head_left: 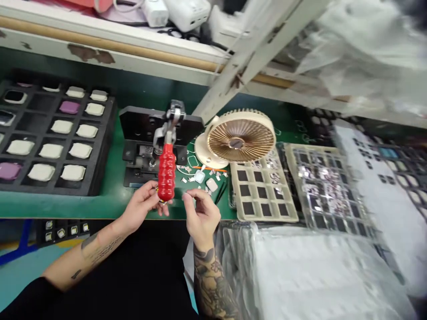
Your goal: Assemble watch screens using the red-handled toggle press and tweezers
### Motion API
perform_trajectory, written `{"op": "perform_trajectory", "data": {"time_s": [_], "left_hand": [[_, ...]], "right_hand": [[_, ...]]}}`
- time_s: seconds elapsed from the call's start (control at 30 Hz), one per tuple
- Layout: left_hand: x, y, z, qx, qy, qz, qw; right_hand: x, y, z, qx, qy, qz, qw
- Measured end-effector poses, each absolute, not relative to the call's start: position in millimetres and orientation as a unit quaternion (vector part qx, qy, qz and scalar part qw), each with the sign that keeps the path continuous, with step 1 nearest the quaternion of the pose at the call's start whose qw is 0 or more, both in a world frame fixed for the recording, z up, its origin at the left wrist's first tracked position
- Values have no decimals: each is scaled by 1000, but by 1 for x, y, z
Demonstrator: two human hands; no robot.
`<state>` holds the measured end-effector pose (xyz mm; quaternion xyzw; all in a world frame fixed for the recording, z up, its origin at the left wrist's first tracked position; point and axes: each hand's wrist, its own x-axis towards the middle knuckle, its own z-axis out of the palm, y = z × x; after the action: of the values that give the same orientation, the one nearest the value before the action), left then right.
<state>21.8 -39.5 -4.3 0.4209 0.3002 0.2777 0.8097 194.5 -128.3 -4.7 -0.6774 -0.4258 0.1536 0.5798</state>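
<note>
Yellow and dark, a small piece is pinched in our left hand, partly behind the ribbed red handle of a black metal press. Our right hand is curled; we cannot tell whether it pinches anything. Beyond, a round cream fan stands on the green desk.

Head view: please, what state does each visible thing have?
Left hand, pinching a small part, partly hidden
Right hand, fingers curled; grip contents unclear
Red-handled clamp, open or shut unclear
Fan, standing; running or not unclear
Black tray, partly filled
Beige tray, partly filled
</note>
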Motion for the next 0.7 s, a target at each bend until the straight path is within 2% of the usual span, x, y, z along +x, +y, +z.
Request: {"op": "perform_trajectory", "data": {"time_s": [0.17, 0.23, 0.47, 0.7], "left_hand": [[2, -36, 1, 690, 360, 280, 562], [-1, -35, 5, 740, 341, 268, 514], [5, -40, 14, 742, 332, 255, 524], [13, -46, 7, 676, 349, 228, 607]], "right_hand": [[190, -123, -6, -624, -445, 232, 599], [188, -121, -3, -618, -441, 235, 607], [181, -119, -1, -614, -464, 264, 582], [197, -131, 2, -602, -599, 171, 499]]}}
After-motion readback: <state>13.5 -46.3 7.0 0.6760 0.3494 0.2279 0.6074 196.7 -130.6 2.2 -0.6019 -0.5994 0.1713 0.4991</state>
